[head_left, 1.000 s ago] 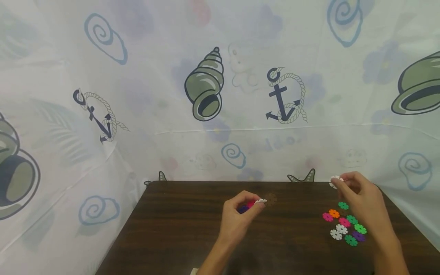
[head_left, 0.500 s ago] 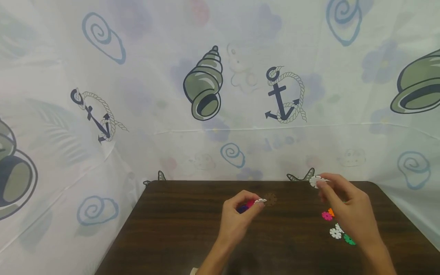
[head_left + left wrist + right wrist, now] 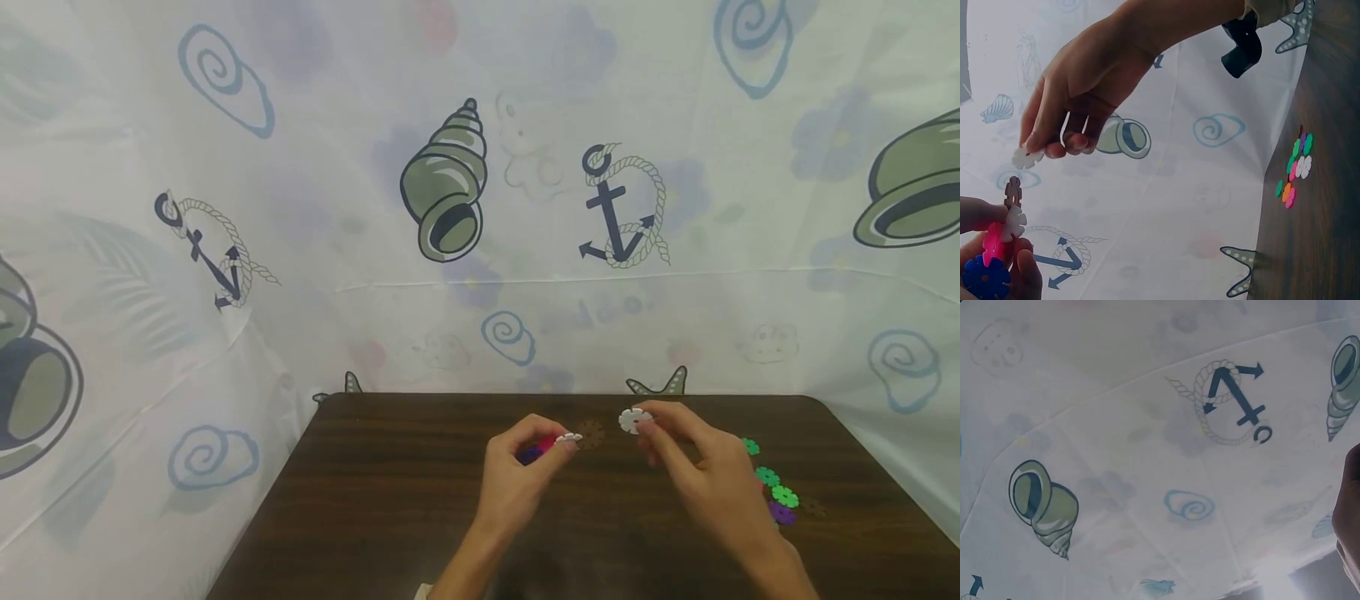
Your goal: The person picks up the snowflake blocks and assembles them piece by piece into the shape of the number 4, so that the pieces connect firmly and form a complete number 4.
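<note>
My left hand (image 3: 512,479) pinches a short chain of interlocked notched plastic discs, snowflake-shaped building pieces. A blue disc (image 3: 986,277), a pink disc (image 3: 994,242), a white disc (image 3: 1015,222) and a brown disc (image 3: 592,434) make up the chain, the brown one at its free end. Between thumb and fingers, my right hand (image 3: 708,479) holds a single white disc (image 3: 633,421). A small gap separates that disc from the brown one, in the head view and the left wrist view alike. Only an edge of the hand (image 3: 1349,531) shows in the right wrist view.
Several loose discs in green, purple, white, orange and pink lie on the right of the dark wooden table (image 3: 360,500), some hidden behind my right forearm; a light green disc (image 3: 785,497) shows. A printed white cloth (image 3: 337,167) hangs behind the table.
My right hand has moved left from the loose pieces with the white disc, close to the brown disc. The left hand and its chain have stayed in place.
</note>
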`<state>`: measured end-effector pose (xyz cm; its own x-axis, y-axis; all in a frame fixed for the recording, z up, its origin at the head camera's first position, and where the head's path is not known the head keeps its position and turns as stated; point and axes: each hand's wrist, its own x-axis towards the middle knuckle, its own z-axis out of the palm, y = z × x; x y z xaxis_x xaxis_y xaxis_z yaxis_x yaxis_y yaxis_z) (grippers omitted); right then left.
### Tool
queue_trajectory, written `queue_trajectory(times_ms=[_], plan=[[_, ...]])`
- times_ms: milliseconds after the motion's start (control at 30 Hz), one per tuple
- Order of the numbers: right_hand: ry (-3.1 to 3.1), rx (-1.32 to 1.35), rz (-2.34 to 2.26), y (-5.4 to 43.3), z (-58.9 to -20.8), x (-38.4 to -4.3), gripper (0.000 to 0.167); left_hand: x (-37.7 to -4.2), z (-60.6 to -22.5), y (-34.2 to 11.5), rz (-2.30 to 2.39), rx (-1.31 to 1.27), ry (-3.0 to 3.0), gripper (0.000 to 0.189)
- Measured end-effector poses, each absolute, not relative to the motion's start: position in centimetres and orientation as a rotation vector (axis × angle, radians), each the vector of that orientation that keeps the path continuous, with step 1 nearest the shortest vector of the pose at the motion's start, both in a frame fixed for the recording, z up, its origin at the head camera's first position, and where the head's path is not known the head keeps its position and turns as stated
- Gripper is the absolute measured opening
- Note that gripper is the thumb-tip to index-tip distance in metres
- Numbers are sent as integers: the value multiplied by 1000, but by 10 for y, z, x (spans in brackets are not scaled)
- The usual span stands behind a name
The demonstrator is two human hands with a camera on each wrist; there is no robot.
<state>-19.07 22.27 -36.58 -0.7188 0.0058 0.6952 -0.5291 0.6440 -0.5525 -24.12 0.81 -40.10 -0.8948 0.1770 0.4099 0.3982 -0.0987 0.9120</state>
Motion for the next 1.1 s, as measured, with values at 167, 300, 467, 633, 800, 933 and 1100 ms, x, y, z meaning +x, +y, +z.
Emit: queue_trajectory(times_ms=[167,300,467,633,800,933,1100], plan=[[-2208,453,970,218,-370,-193,29,-241,-400,9,-2111,-663,-1998,6],[-2221,481,945,216,-372,-194,29,-241,-400,10,-2110,-682,-2001,6],[-2208,457,968,210,-374,-193,30,-240,-400,10,-2101,-707,-1993,6],[-2166,442,1020,203,-378,-194,29,-239,-399,6,-2097,-717,-1956,6],[-2146,480,1059,199,-379,-197,27,-240,-397,1,-2075,-738,-1935,6],[-2157,518,1099,200,-379,-199,26,-242,-398,1,-2059,-743,-1972,6],[-2196,501,1091,205,-377,-200,25,-245,-401,3,-2051,-750,-2049,9]])
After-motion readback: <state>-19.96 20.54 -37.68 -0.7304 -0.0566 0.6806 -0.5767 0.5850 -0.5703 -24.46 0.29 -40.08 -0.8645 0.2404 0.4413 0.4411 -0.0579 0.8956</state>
